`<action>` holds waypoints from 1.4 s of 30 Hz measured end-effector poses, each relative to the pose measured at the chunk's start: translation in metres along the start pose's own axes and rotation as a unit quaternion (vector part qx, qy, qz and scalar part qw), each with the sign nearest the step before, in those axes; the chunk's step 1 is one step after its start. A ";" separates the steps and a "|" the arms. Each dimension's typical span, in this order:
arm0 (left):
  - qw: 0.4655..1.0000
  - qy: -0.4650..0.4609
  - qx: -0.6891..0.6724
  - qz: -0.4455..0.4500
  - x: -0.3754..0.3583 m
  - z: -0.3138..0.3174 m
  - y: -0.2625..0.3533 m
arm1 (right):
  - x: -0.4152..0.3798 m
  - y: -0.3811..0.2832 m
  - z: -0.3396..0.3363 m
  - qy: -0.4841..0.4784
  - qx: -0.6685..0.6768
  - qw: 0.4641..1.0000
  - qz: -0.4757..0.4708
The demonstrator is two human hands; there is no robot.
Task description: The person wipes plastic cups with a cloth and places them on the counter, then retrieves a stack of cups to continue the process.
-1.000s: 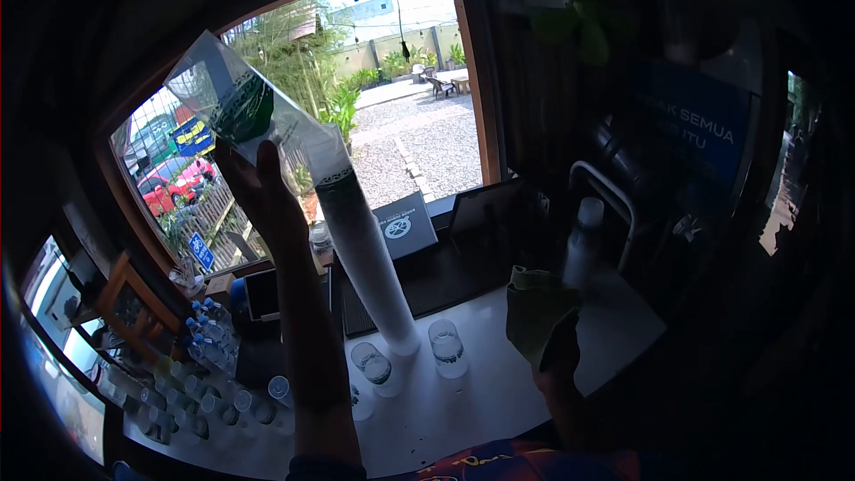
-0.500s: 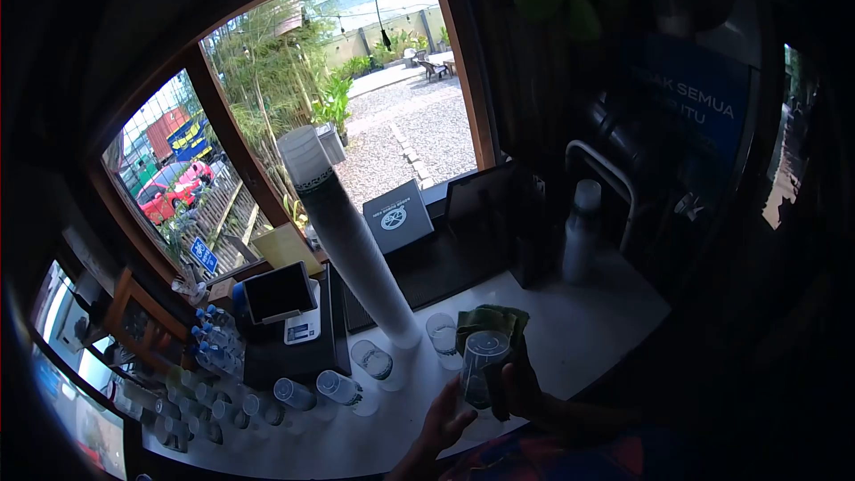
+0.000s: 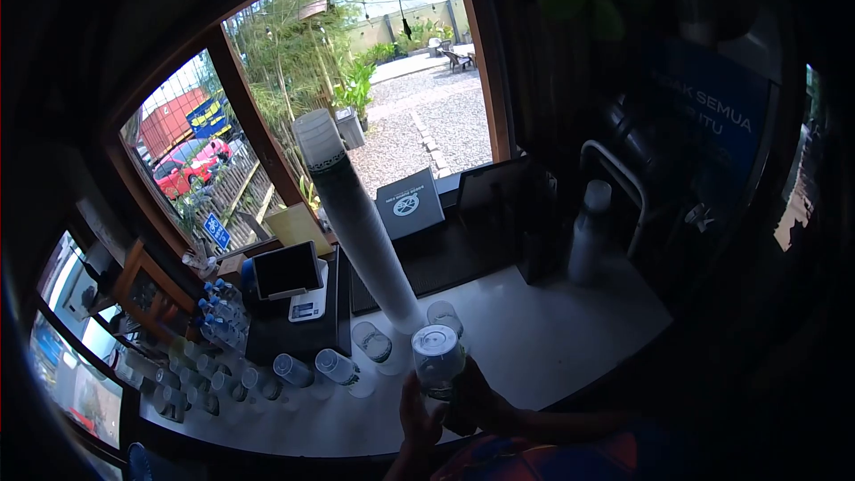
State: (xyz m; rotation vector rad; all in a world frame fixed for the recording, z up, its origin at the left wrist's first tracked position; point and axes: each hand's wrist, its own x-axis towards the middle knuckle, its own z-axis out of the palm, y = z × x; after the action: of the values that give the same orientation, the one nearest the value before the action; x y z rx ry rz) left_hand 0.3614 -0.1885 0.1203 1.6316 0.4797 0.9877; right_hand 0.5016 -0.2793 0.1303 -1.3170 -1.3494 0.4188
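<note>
A: What do we see, starting with the biggest things?

B: We see the large window (image 3: 356,98) behind the white counter (image 3: 552,338), and a tall stack of cups (image 3: 356,223) that stands on the counter and leans toward the glass. To its left sits a small screen on a stand (image 3: 287,269), and to the right a white bottle (image 3: 588,232) stands upright, well apart from the stack.

A: And nearer to us?

B: We find loose clear cups lying and standing on the counter (image 3: 338,365), just left of the stack's foot.

A: What do our hands have?

B: We hold a clear plastic cup (image 3: 438,358) above the counter's near edge, just in front of the stack's foot, its round end turned toward us. Our right hand (image 3: 476,401) is wrapped around its lower part from the right. Our left hand (image 3: 417,417) sits at the cup's left side with fingers spread; we cannot tell whether it grips the cup or only touches it.
</note>
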 end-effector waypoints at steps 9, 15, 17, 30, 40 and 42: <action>0.983 -0.184 -0.009 -0.025 0.016 -0.009 -0.027 | 0.004 0.004 -0.006 0.107 0.134 0.983 0.059; 0.926 -0.301 -0.145 -0.175 0.025 0.009 -0.018 | 0.016 0.009 -0.045 0.119 0.503 0.856 0.007; 0.892 -0.339 -0.184 -0.235 0.028 0.009 -0.029 | 0.018 0.005 -0.052 0.170 0.506 0.846 0.017; 0.905 -0.395 0.015 -0.156 0.045 0.034 -0.025 | -0.001 0.033 -0.074 0.300 0.510 0.805 0.033; 0.938 -0.259 0.201 0.110 0.050 0.071 -0.036 | 0.002 0.049 -0.058 0.374 0.236 0.893 0.089; 0.939 -0.282 0.179 0.082 0.055 0.077 -0.033 | 0.013 0.042 -0.070 0.433 0.173 0.880 0.093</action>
State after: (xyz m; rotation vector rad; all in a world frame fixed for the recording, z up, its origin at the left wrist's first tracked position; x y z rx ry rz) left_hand 0.4606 -0.1836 0.1057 2.2112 0.1313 0.5178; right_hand 0.5832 -0.2857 0.1209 -1.1152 -0.3748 0.1408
